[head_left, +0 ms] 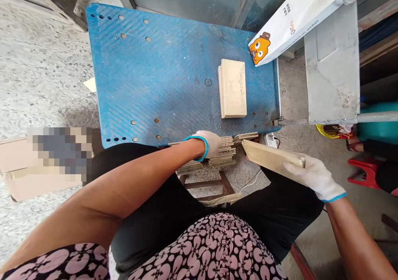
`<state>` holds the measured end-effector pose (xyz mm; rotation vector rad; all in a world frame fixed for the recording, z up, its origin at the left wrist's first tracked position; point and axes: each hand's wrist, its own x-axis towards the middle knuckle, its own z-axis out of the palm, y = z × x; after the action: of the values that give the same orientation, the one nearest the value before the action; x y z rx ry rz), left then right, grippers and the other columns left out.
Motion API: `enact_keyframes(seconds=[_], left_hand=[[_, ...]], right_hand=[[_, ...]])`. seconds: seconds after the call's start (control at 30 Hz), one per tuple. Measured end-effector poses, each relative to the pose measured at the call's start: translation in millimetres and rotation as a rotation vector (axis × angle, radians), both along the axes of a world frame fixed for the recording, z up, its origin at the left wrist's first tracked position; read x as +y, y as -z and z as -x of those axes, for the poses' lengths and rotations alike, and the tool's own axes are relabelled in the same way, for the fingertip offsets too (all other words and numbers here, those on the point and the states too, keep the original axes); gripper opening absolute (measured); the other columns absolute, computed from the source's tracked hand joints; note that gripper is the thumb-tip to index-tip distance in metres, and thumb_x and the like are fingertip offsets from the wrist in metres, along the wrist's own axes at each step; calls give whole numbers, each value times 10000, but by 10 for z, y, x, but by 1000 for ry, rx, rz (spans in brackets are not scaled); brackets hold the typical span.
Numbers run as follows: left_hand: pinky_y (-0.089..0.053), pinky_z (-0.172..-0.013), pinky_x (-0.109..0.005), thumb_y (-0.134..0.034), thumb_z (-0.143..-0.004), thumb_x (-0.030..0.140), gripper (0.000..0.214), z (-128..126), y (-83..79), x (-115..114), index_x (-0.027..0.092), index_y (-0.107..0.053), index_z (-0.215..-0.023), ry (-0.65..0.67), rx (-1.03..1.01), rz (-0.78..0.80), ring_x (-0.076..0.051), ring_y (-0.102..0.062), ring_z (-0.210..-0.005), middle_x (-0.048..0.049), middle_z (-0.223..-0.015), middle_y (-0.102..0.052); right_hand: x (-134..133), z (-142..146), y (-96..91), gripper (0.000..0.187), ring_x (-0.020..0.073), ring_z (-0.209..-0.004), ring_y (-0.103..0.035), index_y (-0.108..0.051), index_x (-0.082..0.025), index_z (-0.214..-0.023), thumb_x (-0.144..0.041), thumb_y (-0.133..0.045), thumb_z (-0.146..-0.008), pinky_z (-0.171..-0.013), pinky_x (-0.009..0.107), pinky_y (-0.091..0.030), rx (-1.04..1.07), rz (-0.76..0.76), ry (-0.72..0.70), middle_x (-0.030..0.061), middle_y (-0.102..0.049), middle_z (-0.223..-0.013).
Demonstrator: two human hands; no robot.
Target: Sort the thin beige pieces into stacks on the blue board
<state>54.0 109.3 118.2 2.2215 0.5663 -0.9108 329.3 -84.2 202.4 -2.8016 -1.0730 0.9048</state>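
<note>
My right hand [315,177], in a white glove with a blue cuff, grips the near end of a few pale thin boards [269,158] pressed together. They slant above my thigh, just off the table's near edge. My left hand [211,144], gloved the same way, is over stacks of similar thin boards [222,160] standing low between my knees and the table. Its fingers point down and are hidden, so I cannot tell whether it holds a board. A neat pile of boards [234,88] lies on the right part of the blue table [161,72].
A white paper bag [289,23] with an orange cartoon stands at the table's far right corner. Beside it is a grey metal panel [334,68]. A power strip [271,140], a red stool [363,172] and a cardboard piece [46,184] are on the floor. Another person's leg shows at right.
</note>
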Motion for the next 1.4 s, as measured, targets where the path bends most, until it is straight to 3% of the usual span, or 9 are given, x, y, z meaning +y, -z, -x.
enact_keyframes(seconds=[0.13, 0.23, 0.37, 0.53, 0.67, 1.07, 1.3, 1.4], left_hand=[[-545, -856, -426, -615, -816, 303, 421, -47, 43, 12, 121, -714, -1183, -8, 18, -21, -364, -692, -1017, -227, -1109, -720], [-551, -841, -437, -589, -832, 291, 413, -52, 56, 30, 124, -709, -1191, -6, 27, -25, -373, -689, -1025, -226, -1135, -711], [-562, -794, -439, -573, -832, 267, 403, -30, 77, 46, 119, -709, -1182, -11, 49, -7, -387, -694, -999, -224, -1118, -715], [-561, -753, -461, -572, -816, 256, 395, -5, 108, 34, 116, -717, -1156, -65, 84, -2, -400, -702, -946, -237, -1061, -723], [-555, -759, -473, -563, -813, 257, 394, 0, 131, 17, 131, -712, -1156, -91, 103, -1, -400, -701, -948, -225, -1049, -725], [-563, -762, -486, -529, -834, 219, 380, 18, 143, -3, 96, -692, -1154, -54, 120, 9, -401, -695, -972, -233, -1078, -714], [-558, -791, -495, -550, -836, 215, 379, 4, 76, 0, 73, -688, -1159, -44, 101, 16, -405, -692, -975, -248, -1083, -709], [-554, -815, -473, -592, -807, 209, 363, -22, 84, -3, 85, -711, -1127, -60, 98, 19, -387, -694, -975, -249, -1078, -713]], right_hand=[[264, 200, 251, 479, 210, -826, -690, -697, -300, -1208, -503, -679, -774, -653, 250, -454, -71, 276, -313, 34, -757, -943], [435, 358, 492, 352, 214, -838, -682, -695, -304, -1144, -457, -601, -842, -624, 255, -399, -36, 405, -549, 32, -746, -952], [589, 483, 881, 269, 251, -936, -683, -668, -244, -1085, -371, -563, -872, -702, 293, -440, -19, 548, -778, 66, -725, -1055], [712, 600, 1328, 308, 304, -1037, -674, -662, -159, -1149, -270, -579, -874, -838, 364, -495, -7, 627, -891, 164, -693, -1154], [783, 683, 1541, 325, 350, -1063, -671, -678, -122, -1151, -163, -555, -853, -852, 426, -518, -5, 620, -904, 210, -692, -1134], [903, 695, 1805, 367, 411, -1111, -643, -693, -82, -1163, -63, -484, -862, -831, 548, -526, -98, 655, -870, 306, -648, -1164], [912, 659, 1698, 324, 346, -1048, -675, -690, -95, -1109, -53, -469, -876, -841, 472, -526, -94, 586, -926, 243, -689, -1092], [927, 631, 1588, 280, 332, -1066, -664, -660, -114, -1143, -158, -492, -923, -860, 438, -516, -72, 534, -970, 221, -678, -1143]])
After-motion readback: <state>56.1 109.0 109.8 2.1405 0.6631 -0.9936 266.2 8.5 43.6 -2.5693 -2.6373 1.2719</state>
